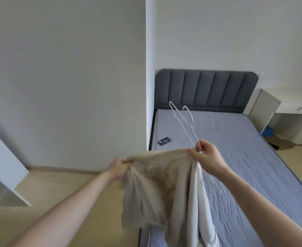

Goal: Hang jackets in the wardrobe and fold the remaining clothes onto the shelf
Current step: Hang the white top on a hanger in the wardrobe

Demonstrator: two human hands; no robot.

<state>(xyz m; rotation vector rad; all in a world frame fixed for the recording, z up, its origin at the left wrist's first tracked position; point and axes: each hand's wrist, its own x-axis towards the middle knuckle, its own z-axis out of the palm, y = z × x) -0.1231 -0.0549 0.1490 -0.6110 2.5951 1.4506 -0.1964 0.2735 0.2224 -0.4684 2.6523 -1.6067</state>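
— Where's the jacket [157,184] right now?

— In mid-air at the foot of the bed [235,157], stretched between both hands. The left hand [119,167] has its fingers curled tight on one end of the top edge; the right hand [206,155] pinches the other end, and the same fingers are clamped on a white wire hanger [184,122] that sticks up and away from the cloth.

— So the hanger isn't in the jacket yet?

— Not as far as I can see. Its lower part drops behind the cloth, so I can't tell how it sits there.

— What could go wrong?

— The right hand is doing two jobs. If it loosens to turn the hanger into a shoulder, that corner may slip and the jacket sag onto the bed. The wire is thin, so it could snag the lining — or twist in the grip.

— Anything else nearby?

— A phone [164,141] lies on the mattress, well apart from the cloth.
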